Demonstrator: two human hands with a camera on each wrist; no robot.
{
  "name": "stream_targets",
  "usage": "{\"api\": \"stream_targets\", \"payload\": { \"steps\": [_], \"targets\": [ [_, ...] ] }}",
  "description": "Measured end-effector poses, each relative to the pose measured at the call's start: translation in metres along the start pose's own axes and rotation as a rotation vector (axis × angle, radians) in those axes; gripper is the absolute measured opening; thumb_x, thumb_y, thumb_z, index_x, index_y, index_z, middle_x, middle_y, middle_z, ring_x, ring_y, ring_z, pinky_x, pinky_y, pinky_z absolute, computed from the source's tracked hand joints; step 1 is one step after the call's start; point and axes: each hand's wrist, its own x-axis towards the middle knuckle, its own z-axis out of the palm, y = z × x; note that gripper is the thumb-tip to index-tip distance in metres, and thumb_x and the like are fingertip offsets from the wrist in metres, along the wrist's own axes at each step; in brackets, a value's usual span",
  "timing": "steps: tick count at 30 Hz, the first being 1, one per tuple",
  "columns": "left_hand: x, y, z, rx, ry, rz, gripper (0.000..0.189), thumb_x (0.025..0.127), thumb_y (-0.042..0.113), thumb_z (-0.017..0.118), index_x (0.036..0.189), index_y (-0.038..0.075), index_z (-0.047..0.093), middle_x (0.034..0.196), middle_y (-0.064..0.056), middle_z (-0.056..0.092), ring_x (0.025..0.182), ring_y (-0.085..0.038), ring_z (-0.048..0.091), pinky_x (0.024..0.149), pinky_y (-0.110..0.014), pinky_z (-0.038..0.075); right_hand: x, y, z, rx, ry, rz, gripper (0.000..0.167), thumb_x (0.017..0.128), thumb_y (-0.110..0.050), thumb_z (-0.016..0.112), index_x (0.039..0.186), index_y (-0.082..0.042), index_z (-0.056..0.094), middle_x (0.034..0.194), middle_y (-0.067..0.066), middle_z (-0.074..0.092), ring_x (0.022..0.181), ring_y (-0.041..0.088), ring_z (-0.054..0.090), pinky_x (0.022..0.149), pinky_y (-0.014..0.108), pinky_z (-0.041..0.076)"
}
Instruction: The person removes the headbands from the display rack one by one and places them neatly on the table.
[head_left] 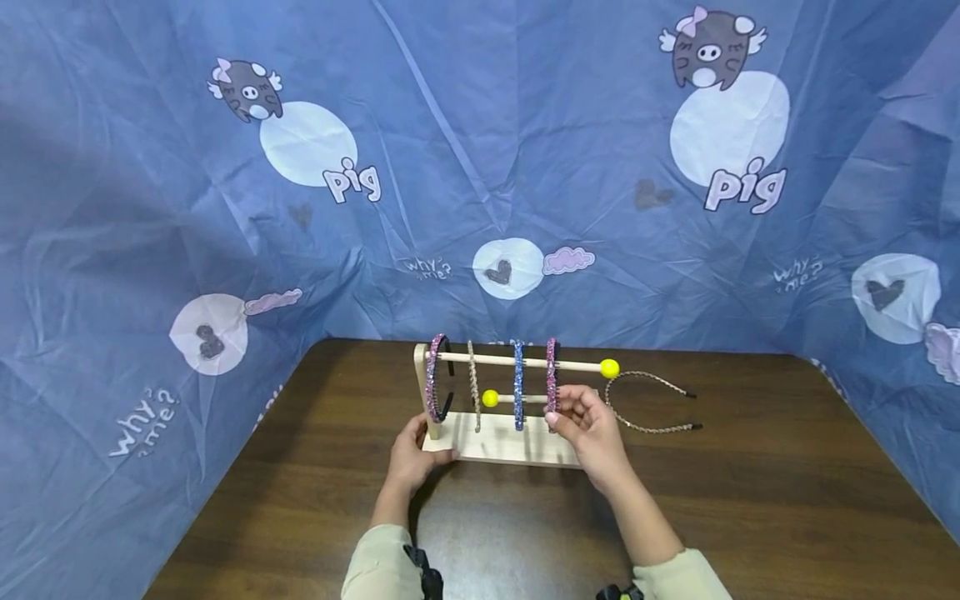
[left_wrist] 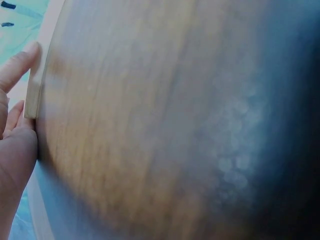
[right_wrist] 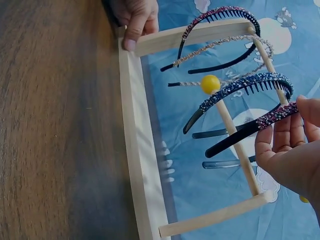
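Observation:
A pale wooden headband stand (head_left: 502, 437) stands on the table, two horizontal rods above its base. My left hand (head_left: 410, 458) holds the base's left end, thumb along its front edge. With my right hand (head_left: 596, 435) I pinch a pink glitter headband (head_left: 552, 367) hanging over the upper rod near its right end. In the right wrist view, thumb and fingers of the right hand (right_wrist: 295, 155) meet on its glittered band. Further left along that rod hang a blue glitter headband (head_left: 518, 375), a thin gold headband (head_left: 473, 379) and another pink glitter headband (head_left: 431, 383).
Yellow balls cap the upper rod (head_left: 610, 368) at its right and the lower rod (head_left: 490, 398) at its left. Another thin gold headband (head_left: 660, 432) lies on the brown table (head_left: 787, 483), right of the stand. A blue printed cloth (head_left: 450, 167) hangs behind the table.

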Motion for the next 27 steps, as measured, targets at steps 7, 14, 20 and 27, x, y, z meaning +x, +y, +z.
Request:
{"api": "stream_targets", "payload": {
  "steps": [7,14,20,27],
  "targets": [
    [-0.001,-0.002,0.001,0.000,-0.007,-0.015,0.075,0.058,-0.014,0.078,0.126,-0.008,0.047,0.128,-0.026,0.049,0.117,-0.037,0.046,0.098,-0.043,0.038,-0.006,-0.011,-0.010,-0.003,0.027,-0.052,0.026,0.081,0.015,0.058,0.105,0.016,0.049,0.089,0.010,0.059,0.078,0.013,0.057,0.067,0.021,0.050],
    [0.004,-0.002,0.000,0.006,-0.007,-0.016,0.075,0.058,-0.014,0.078,0.126,-0.007,0.048,0.129,-0.026,0.049,0.118,-0.036,0.046,0.098,-0.041,0.037,-0.004,-0.021,-0.020,0.031,0.060,-0.093,0.028,0.080,0.019,0.056,0.107,0.018,0.047,0.089,0.010,0.060,0.080,0.013,0.060,0.070,0.021,0.051],
    [0.005,-0.001,0.000,0.007,-0.001,-0.018,0.076,0.058,-0.015,0.078,0.127,-0.007,0.047,0.129,-0.025,0.049,0.117,-0.036,0.047,0.096,-0.041,0.039,-0.003,-0.025,-0.025,0.049,0.053,-0.117,0.028,0.081,0.018,0.056,0.107,0.020,0.045,0.089,0.008,0.061,0.080,0.014,0.061,0.070,0.022,0.051],
    [-0.002,0.007,0.000,-0.039,-0.020,-0.010,0.075,0.058,-0.017,0.076,0.126,-0.010,0.046,0.129,-0.029,0.047,0.116,-0.039,0.047,0.095,-0.043,0.040,-0.004,-0.034,-0.030,0.090,0.061,-0.171,0.026,0.080,0.019,0.055,0.104,0.009,0.053,0.088,0.006,0.062,0.081,0.016,0.062,0.072,0.022,0.051]
  ]
}}
